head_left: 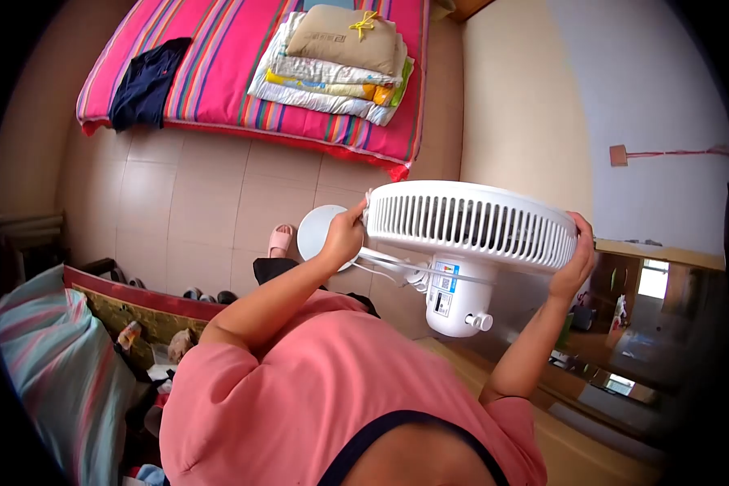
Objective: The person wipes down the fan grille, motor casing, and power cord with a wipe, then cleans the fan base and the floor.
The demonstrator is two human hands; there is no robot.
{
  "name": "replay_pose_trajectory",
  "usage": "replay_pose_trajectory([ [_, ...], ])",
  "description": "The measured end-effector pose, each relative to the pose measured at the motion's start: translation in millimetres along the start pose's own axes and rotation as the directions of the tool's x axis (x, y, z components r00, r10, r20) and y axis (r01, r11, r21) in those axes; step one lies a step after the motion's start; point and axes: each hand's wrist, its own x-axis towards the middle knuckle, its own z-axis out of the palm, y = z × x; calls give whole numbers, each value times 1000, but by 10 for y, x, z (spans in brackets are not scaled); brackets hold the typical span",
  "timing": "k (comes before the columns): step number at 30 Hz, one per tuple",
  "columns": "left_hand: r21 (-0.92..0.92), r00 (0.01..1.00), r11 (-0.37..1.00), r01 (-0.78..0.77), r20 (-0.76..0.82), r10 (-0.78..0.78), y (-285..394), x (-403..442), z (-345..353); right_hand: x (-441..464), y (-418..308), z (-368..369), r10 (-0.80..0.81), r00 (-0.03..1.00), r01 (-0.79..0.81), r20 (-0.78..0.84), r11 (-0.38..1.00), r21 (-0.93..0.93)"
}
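Observation:
A white electric fan [471,223] is held up in front of me, tipped so the slotted side of its guard shows. My left hand [346,235] grips the left edge of the guard, next to a bit of white cord. On the opposite edge, my right hand [573,263] is wrapped round the guard. Below the guard hangs the motor housing [454,304], with labels and a small knob. A white power cord [381,271] runs along the pole, and the round white base [314,231] lies to the left, partly behind my left hand and forearm.
A bed [219,49] with a striped pink cover stands ahead, bearing folded bedding [332,77] and dark clothing [147,85]. At right is a glossy dark cabinet [640,324]. Several shoes [211,296] lie by a red-edged board [154,293] at left. Tiled floor [202,194] lies between.

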Motion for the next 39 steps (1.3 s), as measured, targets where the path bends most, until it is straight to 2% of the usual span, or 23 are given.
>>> replay_pose_trajectory([
  [2, -151, 989, 979, 137, -28, -143, 250, 34, -48, -8, 80, -5, -14, 1000, 14, -16, 1000, -15],
  [4, -179, 990, 975, 130, -24, -137, 584, -55, -171, -31, 92, -24, 26, 999, -25, -24, 999, 36],
  [6, -146, 963, 960, -237, -162, 214, 782, -136, -194, -30, 64, -13, 26, 1000, -26, -13, 1000, 17],
  [7, -144, 964, 962, -231, -168, 206, 847, -165, -200, -37, 63, -17, 43, 999, -42, -15, 998, 52],
  [9, 78, 852, 868, -490, -167, 496, 926, -156, -218, -41, 110, -23, 50, 999, -48, -16, 993, 105],
  [12, -2, 845, 849, -528, -101, 525, 916, -106, -285, -28, 109, -41, 21, 1000, -20, -7, 998, 62],
  [13, 11, 838, 846, -533, -133, 529, 803, -77, -277, -17, 114, -26, -4, 1000, 5, -16, 998, 60],
  [14, 5, 844, 852, -524, -130, 520, 683, -55, -249, -14, 110, -20, 3, 1000, -2, -7, 999, 54],
  [16, -157, 985, 976, -153, -97, 139, 432, -30, -164, -17, 81, -24, 25, 1000, -24, -12, 996, 88],
  [17, -148, 998, 989, -25, -57, 17, 307, -13, -107, -20, 58, -14, 33, 999, -32, -11, 994, 107],
  [18, -150, 998, 988, -25, -59, 16, 131, 46, -15, 10, 50, 8, 31, 999, -29, -10, 994, 107],
  [20, -152, 996, 985, 83, 51, -76, -212, 58, 188, -10, 30, -1, 65, 997, -62, -33, 994, 91],
  [24, -224, 989, 971, 83, 134, -54, -361, 79, 361, -21, 58, 9, 99, 993, -91, -67, 990, 111],
  [26, -62, 938, 975, 213, 292, -187, -396, 92, 471, 4, 100, -21, 90, 996, -86, -29, 990, 114],
  [27, -114, 953, 969, 219, 239, -188, -595, 86, 660, 16, 120, -30, 78, 997, -78, 2, 990, 122],
  [28, -109, 951, 972, 209, 253, -176, -587, 62, 669, 23, 138, -34, 85, 996, -82, -16, 990, 116],
  [30, -326, 948, 906, 270, 253, -191, -604, 17, 613, 29, 179, -32, 30, 999, -29, -22, 999, 27],
  [32, -165, 938, 952, 257, 279, -205, -417, 26, 349, 14, 144, -27, 28, 1000, -28, -1, 996, 88],
  [33, -122, 921, 948, 294, 304, -246, -177, 25, 161, 2, 124, -22, 4, 1000, -3, -20, 999, 34],
  [34, -260, 921, 910, 322, 311, -237, -220, 26, 111, 1, 64, -23, -14, 1000, 14, -13, 1000, 0],
  [35, -240, 923, 929, 282, 331, -195, -260, 53, 9, -1, 58, -30, -30, 999, 30, -23, 999, -17],
  [38, -338, 922, 875, 347, 296, -251, 371, 30, -445, -20, 111, -50, -55, 996, 53, -68, 998, -37],
  [39, -314, 920, 886, 341, 307, -245, 590, -12, -557, -38, 128, -44, -78, 994, 75, -70, 996, -45],
])
